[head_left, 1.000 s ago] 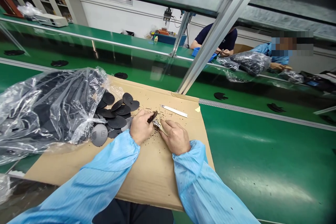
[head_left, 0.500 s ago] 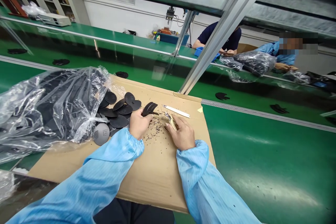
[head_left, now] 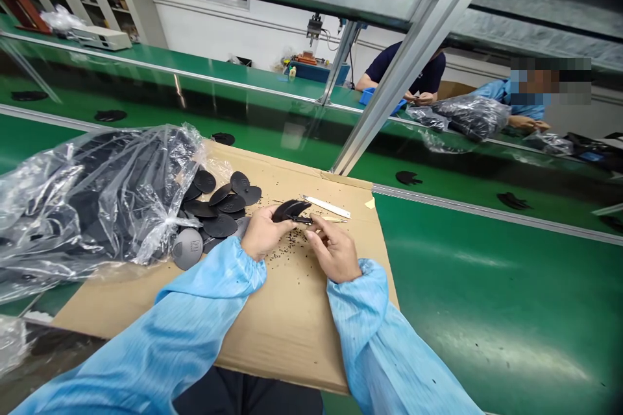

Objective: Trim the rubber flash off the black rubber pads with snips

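Black slotted piece [head_left: 291,210], pinched between thumb and fingers of the left hand [head_left: 263,233], over the middle of the cardboard sheet [head_left: 277,331]. Right hand [head_left: 333,258], fingers closed narrowly on small cutters [head_left: 302,220] at the piece. Black crumbs [head_left: 287,248] below; black discs [head_left: 219,225] and clear plastic bag [head_left: 97,194] toward the left edge.

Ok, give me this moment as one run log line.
left hand: holds black curved piece | right hand: holds small cutter, tip at that piece | cardboard sheet: black crumbs, black discs
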Available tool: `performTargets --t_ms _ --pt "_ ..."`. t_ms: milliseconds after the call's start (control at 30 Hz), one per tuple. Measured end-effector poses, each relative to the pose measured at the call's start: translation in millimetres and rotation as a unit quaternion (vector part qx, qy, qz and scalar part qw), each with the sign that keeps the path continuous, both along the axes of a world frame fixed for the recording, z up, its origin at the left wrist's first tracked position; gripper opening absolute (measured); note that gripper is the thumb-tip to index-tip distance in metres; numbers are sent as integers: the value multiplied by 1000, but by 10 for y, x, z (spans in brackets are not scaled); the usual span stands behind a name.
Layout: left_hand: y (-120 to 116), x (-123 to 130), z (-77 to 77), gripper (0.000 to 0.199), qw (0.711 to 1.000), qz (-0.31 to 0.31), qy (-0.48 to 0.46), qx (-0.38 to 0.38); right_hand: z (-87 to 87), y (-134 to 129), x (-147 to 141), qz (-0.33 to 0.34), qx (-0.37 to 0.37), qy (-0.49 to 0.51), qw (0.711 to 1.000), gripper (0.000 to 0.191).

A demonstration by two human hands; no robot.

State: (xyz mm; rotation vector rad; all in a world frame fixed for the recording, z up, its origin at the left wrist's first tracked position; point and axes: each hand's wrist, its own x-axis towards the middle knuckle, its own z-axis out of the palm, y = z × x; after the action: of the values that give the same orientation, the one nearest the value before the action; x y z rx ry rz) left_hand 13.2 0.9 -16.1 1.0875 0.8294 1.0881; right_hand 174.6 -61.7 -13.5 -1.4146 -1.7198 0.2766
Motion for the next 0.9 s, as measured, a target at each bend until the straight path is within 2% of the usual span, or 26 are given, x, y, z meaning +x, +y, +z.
performTargets --t_ms 167,233,333,367,433,500,533,600,667,733,800,900 --pt "-25 17 21 30 998 -60 -22 3 -39 17 2 18 -48 160 986 27" --pt "-24 27 24 30 998 -48 -28 -4 -70 35 15 30 -63 205 976 26" --pt "-14 29 38 41 996 8 -73 -59 -146 58 44 7 -34 210 977 23" --pt "-11 25 47 40 991 9 -98 -92 -174 62 55 -8 -20 204 979 23" --pt "-8 12 67 30 977 -31 -144 -152 -211 60 75 -32 1 177 984 22" --pt "-13 3 78 28 967 -85 -162 -178 -196 40 79 -30 22 120 992 20" --pt "-18 3 75 29 967 -98 -155 -176 -162 24 69 -17 34 85 996 17" --pt "-26 13 50 31 975 -86 -127 -159 -42 -6 18 5 76 27 997 13" --pt "-26 34 7 34 984 -59 -101 -137 122 -7 -82 -15 133 1 991 10" --pt "-13 57 -40 31 992 -30 -75 -99 296 58 -233 -48 155 -12 987 10" --pt "15 77 -75 25 999 -8 -43 -31 453 204 -432 -35 105 -47 993 13" --pt "84 99 -89 18 997 27 -19 64 612 542 -795 27 -41 -147 988 19"
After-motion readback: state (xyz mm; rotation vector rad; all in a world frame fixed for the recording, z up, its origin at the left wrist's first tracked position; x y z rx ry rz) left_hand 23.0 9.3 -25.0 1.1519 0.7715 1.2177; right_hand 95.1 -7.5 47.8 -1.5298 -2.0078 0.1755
